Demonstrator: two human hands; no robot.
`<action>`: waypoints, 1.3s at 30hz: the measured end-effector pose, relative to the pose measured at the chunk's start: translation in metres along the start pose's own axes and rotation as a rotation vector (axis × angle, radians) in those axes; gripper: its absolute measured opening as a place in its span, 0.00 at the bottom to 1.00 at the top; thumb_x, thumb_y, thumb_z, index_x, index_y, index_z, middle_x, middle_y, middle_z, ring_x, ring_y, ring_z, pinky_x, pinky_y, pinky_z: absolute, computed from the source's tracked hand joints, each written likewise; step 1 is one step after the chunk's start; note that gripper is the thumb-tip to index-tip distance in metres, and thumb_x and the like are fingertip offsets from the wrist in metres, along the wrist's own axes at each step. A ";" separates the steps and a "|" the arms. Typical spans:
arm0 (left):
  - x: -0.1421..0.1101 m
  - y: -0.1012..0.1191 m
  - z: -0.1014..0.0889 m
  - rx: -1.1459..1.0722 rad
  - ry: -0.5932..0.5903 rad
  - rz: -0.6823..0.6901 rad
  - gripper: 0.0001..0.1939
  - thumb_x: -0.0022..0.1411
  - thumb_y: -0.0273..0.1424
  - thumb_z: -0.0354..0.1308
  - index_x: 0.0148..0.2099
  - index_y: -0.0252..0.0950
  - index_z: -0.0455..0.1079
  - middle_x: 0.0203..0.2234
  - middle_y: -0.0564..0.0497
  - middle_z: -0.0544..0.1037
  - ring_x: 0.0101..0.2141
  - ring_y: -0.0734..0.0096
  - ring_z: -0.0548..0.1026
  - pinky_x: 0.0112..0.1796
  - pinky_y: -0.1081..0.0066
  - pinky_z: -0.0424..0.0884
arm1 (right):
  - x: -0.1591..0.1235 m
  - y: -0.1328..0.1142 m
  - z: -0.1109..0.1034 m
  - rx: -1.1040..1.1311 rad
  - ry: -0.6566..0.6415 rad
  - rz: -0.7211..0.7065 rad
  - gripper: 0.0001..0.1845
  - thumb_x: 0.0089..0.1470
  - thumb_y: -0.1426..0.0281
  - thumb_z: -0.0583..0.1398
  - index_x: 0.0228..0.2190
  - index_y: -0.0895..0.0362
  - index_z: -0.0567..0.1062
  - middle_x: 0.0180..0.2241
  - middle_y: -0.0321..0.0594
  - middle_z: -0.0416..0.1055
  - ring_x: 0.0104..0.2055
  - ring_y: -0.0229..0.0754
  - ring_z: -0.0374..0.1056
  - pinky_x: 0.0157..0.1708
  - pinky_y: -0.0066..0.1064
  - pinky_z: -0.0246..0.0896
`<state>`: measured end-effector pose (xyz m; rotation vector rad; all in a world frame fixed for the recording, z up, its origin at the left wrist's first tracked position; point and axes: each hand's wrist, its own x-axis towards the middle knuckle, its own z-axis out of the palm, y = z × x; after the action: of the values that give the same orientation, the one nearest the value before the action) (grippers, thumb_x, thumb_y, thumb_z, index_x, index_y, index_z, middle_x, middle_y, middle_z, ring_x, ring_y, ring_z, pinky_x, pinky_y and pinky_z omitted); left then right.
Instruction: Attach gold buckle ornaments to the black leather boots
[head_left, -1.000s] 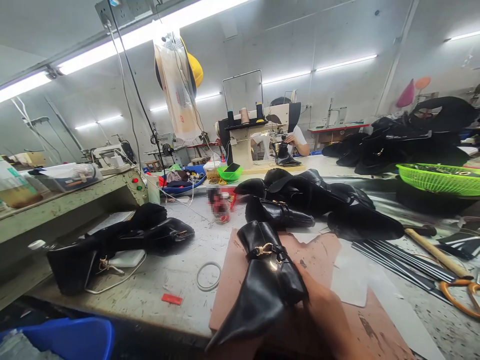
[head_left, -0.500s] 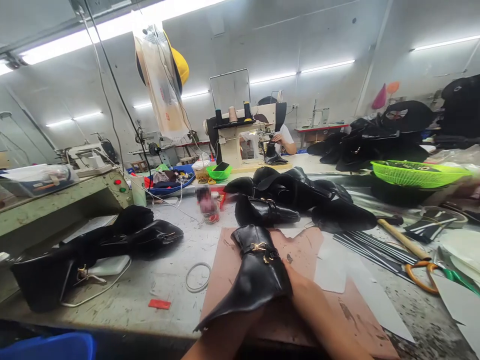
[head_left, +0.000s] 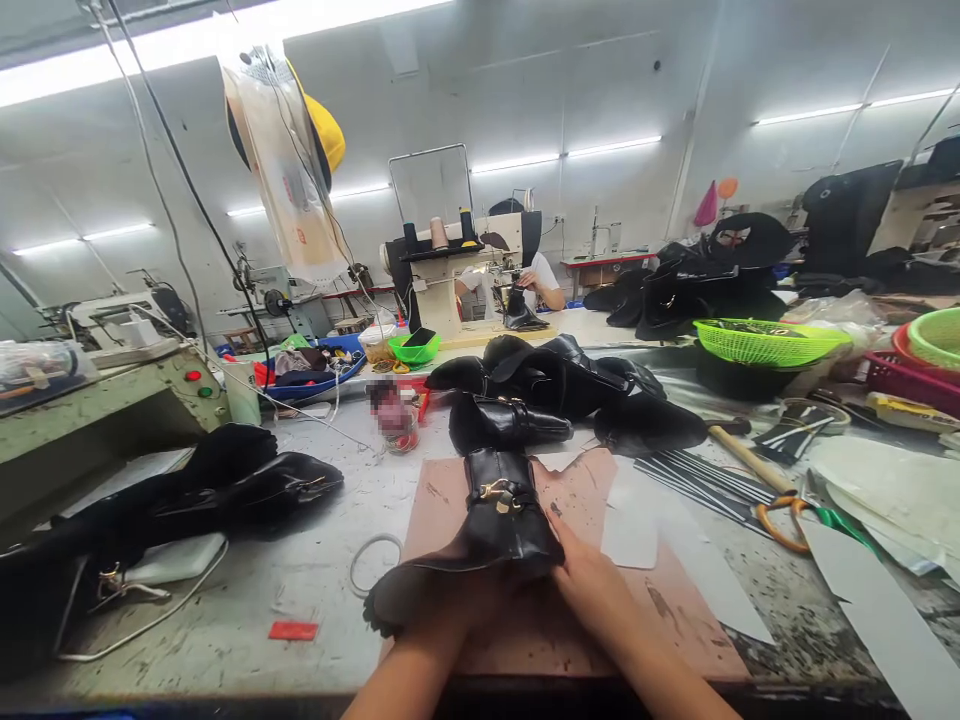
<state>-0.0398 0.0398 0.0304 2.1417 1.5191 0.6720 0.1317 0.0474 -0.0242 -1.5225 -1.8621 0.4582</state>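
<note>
two hands are working at one black boot upper (head_left: 510, 520), which is lying over one pinkish board (head_left: 435, 500) on the worktable (head_left: 337, 570). the upper is showing one strap (head_left: 525, 500) with gold-coloured fittings. the right hand (head_left: 581, 565) is gripping the upper's lower right edge, so the upper's body is lying just to the left of that grip. the left hand (head_left: 454, 612) is reaching under or into the flared near end, which is hiding its fingers; whether it is closing or staying open, i cannot tell. the strap and fittings are sitting beyond both hands.

one second boot upper (head_left: 510, 422) is lying on its side just past the held one, with a heap of black uppers (head_left: 570, 375) behind it, too overlapped to count. one grey ring (head_left: 375, 562) and one red strip (head_left: 292, 631) are lying to the left. to the right, one wooden handle (head_left: 750, 458) and one pair of orange-handled scissors (head_left: 784, 520) are resting near striped strips (head_left: 705, 485). beyond, three thread spools (head_left: 439, 233) are standing on one sewing machine (head_left: 442, 290), where a co-worker's hand (head_left: 541, 280) is showing.
</note>
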 end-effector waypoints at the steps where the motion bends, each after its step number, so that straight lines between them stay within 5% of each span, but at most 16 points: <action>1: -0.001 0.002 0.003 0.016 -0.029 0.018 0.21 0.59 0.41 0.52 0.55 0.43 0.66 0.49 0.45 0.72 0.51 0.51 0.66 0.53 0.56 0.58 | -0.001 -0.002 -0.002 0.129 -0.032 0.051 0.28 0.49 0.72 0.55 0.54 0.58 0.65 0.38 0.45 0.76 0.39 0.48 0.73 0.36 0.33 0.68; 5: -0.005 0.009 0.017 0.096 -0.118 0.064 0.19 0.63 0.34 0.45 0.54 0.44 0.66 0.46 0.46 0.74 0.47 0.55 0.70 0.50 0.57 0.62 | -0.013 -0.013 -0.010 0.700 -0.153 0.396 0.41 0.44 0.61 0.63 0.58 0.60 0.58 0.22 0.36 0.74 0.26 0.46 0.72 0.27 0.33 0.67; 8: -0.015 0.006 0.030 0.143 -0.173 0.083 0.25 0.58 0.33 0.50 0.59 0.39 0.60 0.52 0.43 0.70 0.50 0.52 0.68 0.50 0.54 0.63 | -0.021 -0.025 -0.016 1.206 -0.108 0.663 0.43 0.44 0.58 0.64 0.58 0.54 0.55 0.28 0.38 0.76 0.29 0.43 0.73 0.28 0.31 0.67; 11: -0.029 -0.001 0.042 0.177 -0.113 0.187 0.37 0.55 0.36 0.56 0.64 0.35 0.50 0.59 0.39 0.58 0.57 0.46 0.57 0.54 0.50 0.57 | -0.018 -0.038 -0.023 1.658 -0.080 0.804 0.29 0.45 0.66 0.64 0.49 0.53 0.65 0.39 0.40 0.76 0.40 0.41 0.73 0.40 0.30 0.68; 14: -0.043 -0.007 0.053 0.215 -0.052 0.338 0.29 0.61 0.38 0.54 0.62 0.37 0.53 0.59 0.40 0.56 0.57 0.49 0.58 0.53 0.48 0.57 | -0.004 -0.052 -0.033 1.824 0.054 0.926 0.10 0.49 0.74 0.58 0.37 0.56 0.73 0.35 0.38 0.77 0.38 0.36 0.73 0.39 0.25 0.69; 17: -0.056 -0.011 0.064 0.232 -0.047 0.413 0.19 0.64 0.37 0.52 0.55 0.38 0.62 0.54 0.44 0.64 0.50 0.59 0.66 0.49 0.52 0.64 | 0.014 -0.066 -0.048 1.852 0.196 0.868 0.09 0.50 0.76 0.56 0.33 0.57 0.75 0.34 0.37 0.77 0.36 0.34 0.73 0.37 0.23 0.70; 21: -0.064 -0.008 0.088 0.243 -0.007 0.510 0.17 0.64 0.40 0.50 0.52 0.39 0.65 0.48 0.45 0.71 0.46 0.63 0.71 0.47 0.59 0.68 | 0.035 -0.079 -0.070 1.743 0.357 0.488 0.10 0.39 0.69 0.66 0.30 0.53 0.77 0.31 0.32 0.77 0.32 0.34 0.72 0.36 0.25 0.68; 23: -0.064 -0.004 0.096 0.250 0.198 0.630 0.18 0.63 0.41 0.51 0.52 0.41 0.66 0.42 0.49 0.77 0.44 0.67 0.74 0.47 0.67 0.69 | 0.041 -0.080 -0.074 1.563 0.403 0.289 0.11 0.35 0.68 0.68 0.28 0.52 0.77 0.28 0.32 0.76 0.31 0.36 0.71 0.34 0.27 0.67; 25: -0.062 0.003 0.096 0.275 0.530 0.767 0.15 0.61 0.39 0.55 0.50 0.47 0.67 0.35 0.56 0.80 0.39 0.72 0.76 0.49 0.73 0.67 | 0.041 -0.076 -0.070 1.275 0.373 0.082 0.08 0.37 0.68 0.66 0.27 0.52 0.78 0.27 0.34 0.76 0.30 0.37 0.69 0.32 0.28 0.64; 27: -0.059 0.008 0.083 0.321 0.810 0.828 0.13 0.60 0.36 0.57 0.48 0.50 0.69 0.32 0.60 0.80 0.39 0.74 0.76 0.53 0.72 0.62 | 0.032 -0.065 -0.058 0.953 0.255 -0.098 0.03 0.40 0.70 0.63 0.24 0.54 0.77 0.26 0.36 0.74 0.30 0.40 0.68 0.32 0.30 0.62; 29: -0.054 0.009 0.061 0.397 0.890 0.748 0.13 0.61 0.36 0.53 0.49 0.46 0.69 0.35 0.55 0.80 0.46 0.68 0.73 0.56 0.65 0.58 | 0.017 -0.048 -0.043 0.692 0.048 -0.191 0.04 0.41 0.72 0.59 0.19 0.55 0.75 0.24 0.38 0.72 0.30 0.42 0.67 0.33 0.33 0.61; 33: -0.043 0.000 0.024 0.673 0.637 0.384 0.24 0.61 0.40 0.49 0.55 0.31 0.64 0.51 0.39 0.70 0.53 0.51 0.65 0.52 0.55 0.59 | -0.017 -0.013 -0.018 0.562 -0.288 -0.092 0.04 0.38 0.72 0.55 0.16 0.55 0.67 0.21 0.37 0.67 0.29 0.44 0.65 0.33 0.35 0.60; 35: -0.040 -0.005 0.020 0.749 0.521 0.347 0.26 0.60 0.40 0.50 0.55 0.29 0.63 0.52 0.38 0.70 0.49 0.51 0.68 0.48 0.56 0.63 | -0.023 -0.006 -0.015 0.714 -0.265 0.050 0.07 0.43 0.66 0.57 0.19 0.55 0.64 0.21 0.35 0.66 0.29 0.43 0.64 0.32 0.34 0.60; 39: -0.040 0.005 0.029 0.721 0.483 0.368 0.25 0.58 0.38 0.51 0.53 0.26 0.65 0.50 0.33 0.70 0.41 0.55 0.73 0.40 0.59 0.69 | -0.010 -0.021 -0.023 1.091 -0.119 0.290 0.19 0.43 0.53 0.61 0.30 0.55 0.71 0.30 0.39 0.72 0.36 0.47 0.67 0.41 0.38 0.61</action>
<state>-0.0298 -0.0014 0.0051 3.0180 1.8227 0.9138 0.1335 0.0294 0.0026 -0.9717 -1.0798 1.4297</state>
